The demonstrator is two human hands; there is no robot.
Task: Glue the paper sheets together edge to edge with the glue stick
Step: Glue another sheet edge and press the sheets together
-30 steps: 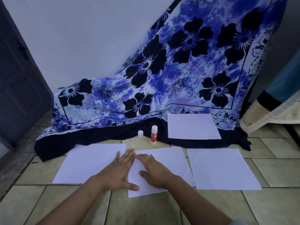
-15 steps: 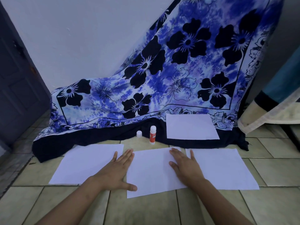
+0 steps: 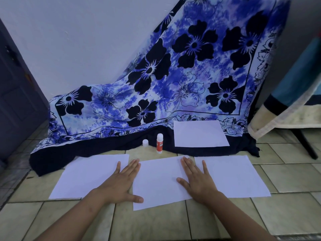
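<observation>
While both palms are pressing flat on the floor, left hand is spanning the left sheet and middle sheet, fingers spread; right hand is lying on the middle/right sheet seam, fingers splayed. Sheets' long axes are running left-right. Beyond, glue stick is standing upright beside its cap; fourth sheet is lying on the floral cloth.

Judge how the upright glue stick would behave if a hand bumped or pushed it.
The glue stick stands tall and narrow on the tiled floor, so it would probably tip easily. Its round body would likely roll once down. It looks small and plastic, probably light.
</observation>
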